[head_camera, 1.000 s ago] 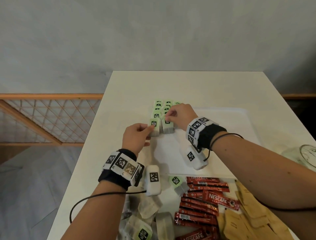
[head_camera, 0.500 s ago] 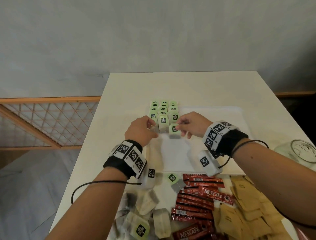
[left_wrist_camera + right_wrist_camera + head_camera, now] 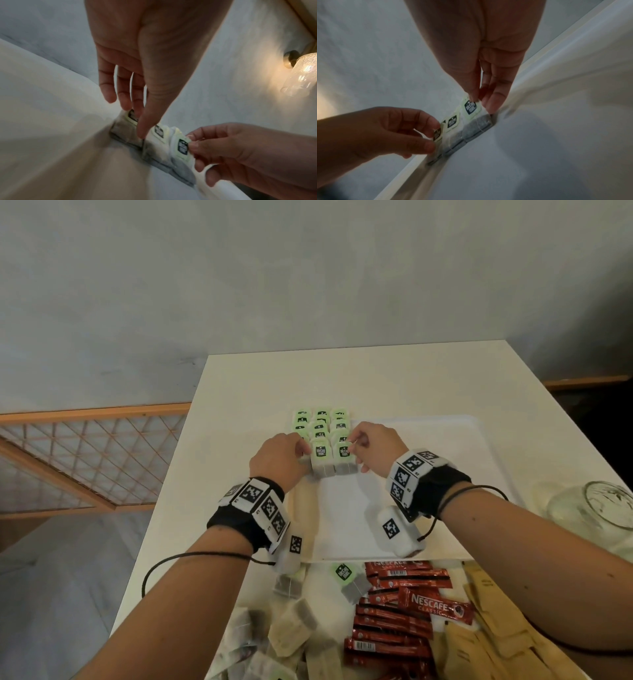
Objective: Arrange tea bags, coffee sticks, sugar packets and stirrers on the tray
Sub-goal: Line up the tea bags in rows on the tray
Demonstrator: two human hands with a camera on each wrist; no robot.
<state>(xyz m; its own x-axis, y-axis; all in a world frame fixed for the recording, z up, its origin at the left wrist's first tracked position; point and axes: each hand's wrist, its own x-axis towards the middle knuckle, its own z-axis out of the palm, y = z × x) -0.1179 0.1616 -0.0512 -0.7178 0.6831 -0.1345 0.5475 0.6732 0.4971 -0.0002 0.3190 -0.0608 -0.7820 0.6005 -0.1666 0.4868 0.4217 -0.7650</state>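
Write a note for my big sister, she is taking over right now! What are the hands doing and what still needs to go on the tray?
Left hand: pinches the tag of the left front tea bag, at the tray's left edge.
Right hand: pinches the tag of the right front tea bag.
Done: rows of green-tagged tea bags stand in three columns at the far left corner of the white tray.
Left: loose tea bags, red coffee sticks and brown sugar packets lie on the table near you, off the tray. I cannot see any stirrers. A glass jar sits at the right.
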